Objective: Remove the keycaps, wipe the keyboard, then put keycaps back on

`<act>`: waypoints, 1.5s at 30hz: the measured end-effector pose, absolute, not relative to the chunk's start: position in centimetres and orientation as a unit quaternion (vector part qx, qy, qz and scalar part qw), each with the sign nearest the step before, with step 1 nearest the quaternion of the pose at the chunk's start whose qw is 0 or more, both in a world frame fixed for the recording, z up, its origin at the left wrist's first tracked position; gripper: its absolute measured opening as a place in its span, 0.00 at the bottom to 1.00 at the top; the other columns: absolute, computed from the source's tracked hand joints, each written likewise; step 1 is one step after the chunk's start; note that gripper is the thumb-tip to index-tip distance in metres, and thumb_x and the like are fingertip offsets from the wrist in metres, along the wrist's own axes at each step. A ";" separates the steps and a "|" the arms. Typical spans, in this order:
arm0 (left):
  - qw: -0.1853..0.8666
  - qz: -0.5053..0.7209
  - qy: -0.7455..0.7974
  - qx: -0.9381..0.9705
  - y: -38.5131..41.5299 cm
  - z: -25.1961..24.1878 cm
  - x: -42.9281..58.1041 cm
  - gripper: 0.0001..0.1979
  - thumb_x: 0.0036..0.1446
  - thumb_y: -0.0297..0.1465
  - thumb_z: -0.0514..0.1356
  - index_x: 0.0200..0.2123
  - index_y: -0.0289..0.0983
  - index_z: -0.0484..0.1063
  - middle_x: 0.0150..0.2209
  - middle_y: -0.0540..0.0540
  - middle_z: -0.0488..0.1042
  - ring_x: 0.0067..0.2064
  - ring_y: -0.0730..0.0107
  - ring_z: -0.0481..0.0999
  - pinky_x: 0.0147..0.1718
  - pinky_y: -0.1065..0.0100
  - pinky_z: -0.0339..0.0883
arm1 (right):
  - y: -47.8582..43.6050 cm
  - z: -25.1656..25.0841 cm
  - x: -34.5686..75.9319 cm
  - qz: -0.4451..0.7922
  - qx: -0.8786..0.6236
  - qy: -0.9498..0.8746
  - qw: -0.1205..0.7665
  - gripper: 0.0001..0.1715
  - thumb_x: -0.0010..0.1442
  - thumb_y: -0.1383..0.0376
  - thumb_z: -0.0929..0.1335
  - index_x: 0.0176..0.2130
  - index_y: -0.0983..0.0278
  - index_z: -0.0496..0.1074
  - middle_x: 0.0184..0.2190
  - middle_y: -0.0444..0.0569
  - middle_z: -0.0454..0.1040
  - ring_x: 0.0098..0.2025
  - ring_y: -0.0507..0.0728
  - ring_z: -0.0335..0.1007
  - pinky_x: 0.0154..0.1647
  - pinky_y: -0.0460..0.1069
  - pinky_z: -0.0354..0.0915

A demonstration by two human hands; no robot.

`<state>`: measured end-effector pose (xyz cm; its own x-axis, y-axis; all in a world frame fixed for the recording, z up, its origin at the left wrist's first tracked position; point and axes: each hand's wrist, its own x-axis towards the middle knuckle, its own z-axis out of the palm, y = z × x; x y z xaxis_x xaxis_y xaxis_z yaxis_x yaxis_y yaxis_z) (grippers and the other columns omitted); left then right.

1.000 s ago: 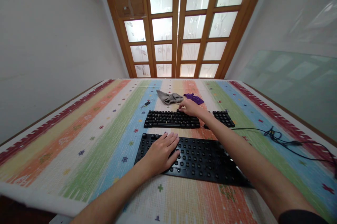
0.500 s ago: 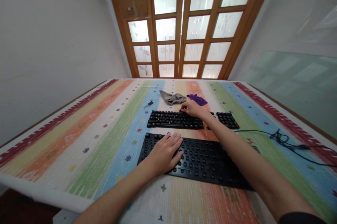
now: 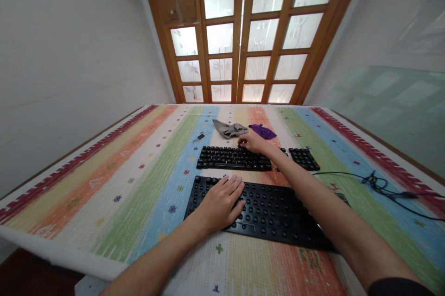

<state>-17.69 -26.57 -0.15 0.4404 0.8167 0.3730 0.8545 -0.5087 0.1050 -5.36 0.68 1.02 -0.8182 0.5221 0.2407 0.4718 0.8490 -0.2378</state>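
My left hand [image 3: 222, 203] lies flat on the left part of a black keyboard base [image 3: 278, 217], fingers stretched out and a little apart. Most of the base shows bare key posts, while a few keycaps sit along its top left edge. Beyond it, loose black keycaps [image 3: 229, 157] are laid out in keyboard order on the cloth. My right hand [image 3: 252, 142] reaches over the base to the back row of these keycaps. Its thumb and fingers pinch together on a small dark keycap [image 3: 239, 146], mostly covered by the fingertips.
A grey cloth [image 3: 229, 129] and a purple cloth [image 3: 263, 131] lie behind the keycaps. A small black tool with thin wires [image 3: 199, 138] is to their left. Number-pad keycaps [image 3: 304, 159] lie on the right, near a tangled black cable [image 3: 380, 185]. The striped tablecloth [image 3: 139, 194] covers the table.
The view has shifted slightly, so the things on the table appear a little farther right. My left hand stays on the base and my right hand stays at the back keycap row.
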 end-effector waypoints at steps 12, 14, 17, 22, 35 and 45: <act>0.049 -0.206 -0.488 -0.847 -26.5 -0.5 -17.8 0.21 0.68 0.35 0.49 0.60 0.32 0.64 0.61 0.36 0.67 0.65 0.58 0.64 0.64 0.52 0.57 | 0.0 1.3 -5.8 0.074 -0.246 -0.954 0.155 0.16 0.57 0.76 0.65 0.44 0.65 0.73 0.40 0.53 0.79 0.38 0.56 0.74 0.38 0.47 0.65; 0.048 -0.205 -0.487 -0.848 -26.5 -0.4 -17.9 0.21 0.68 0.35 0.50 0.59 0.32 0.65 0.61 0.36 0.67 0.65 0.58 0.64 0.64 0.53 0.57 | -0.3 1.7 -5.7 0.067 -0.243 -0.953 0.166 0.15 0.58 0.76 0.64 0.44 0.65 0.72 0.40 0.53 0.78 0.39 0.56 0.74 0.39 0.47 0.65; 0.047 -0.202 -0.486 -0.849 -26.5 -0.3 -17.9 0.21 0.68 0.35 0.50 0.59 0.32 0.65 0.62 0.37 0.67 0.65 0.59 0.64 0.64 0.53 0.58 | -1.0 2.6 -5.5 0.063 -0.241 -0.952 0.179 0.14 0.58 0.76 0.65 0.43 0.65 0.71 0.39 0.53 0.78 0.40 0.57 0.73 0.41 0.48 0.65; 0.055 -0.204 -0.487 -0.847 -26.7 -0.2 -17.8 0.21 0.68 0.34 0.50 0.59 0.30 0.65 0.62 0.36 0.67 0.65 0.58 0.64 0.64 0.54 0.59 | -3.4 3.6 -4.5 0.084 -0.222 -0.949 0.207 0.12 0.59 0.75 0.64 0.43 0.64 0.69 0.38 0.52 0.77 0.41 0.58 0.73 0.42 0.49 0.65; 0.061 -0.201 -0.488 -0.847 -26.2 -0.4 -17.8 0.19 0.67 0.33 0.52 0.57 0.32 0.68 0.59 0.36 0.70 0.62 0.57 0.68 0.63 0.52 0.60 | -12.6 3.6 0.0 0.160 -0.168 -0.951 0.204 0.11 0.61 0.72 0.65 0.44 0.62 0.68 0.40 0.51 0.76 0.42 0.56 0.73 0.44 0.50 0.66; 0.061 -0.222 -0.490 -0.841 -26.1 0.6 -17.6 0.17 0.63 0.33 0.57 0.52 0.35 0.72 0.55 0.40 0.74 0.63 0.52 0.66 0.60 0.52 0.64 | -13.8 3.1 1.1 0.173 -0.174 -0.953 0.177 0.11 0.61 0.72 0.64 0.44 0.63 0.67 0.38 0.50 0.77 0.39 0.56 0.73 0.43 0.51 0.66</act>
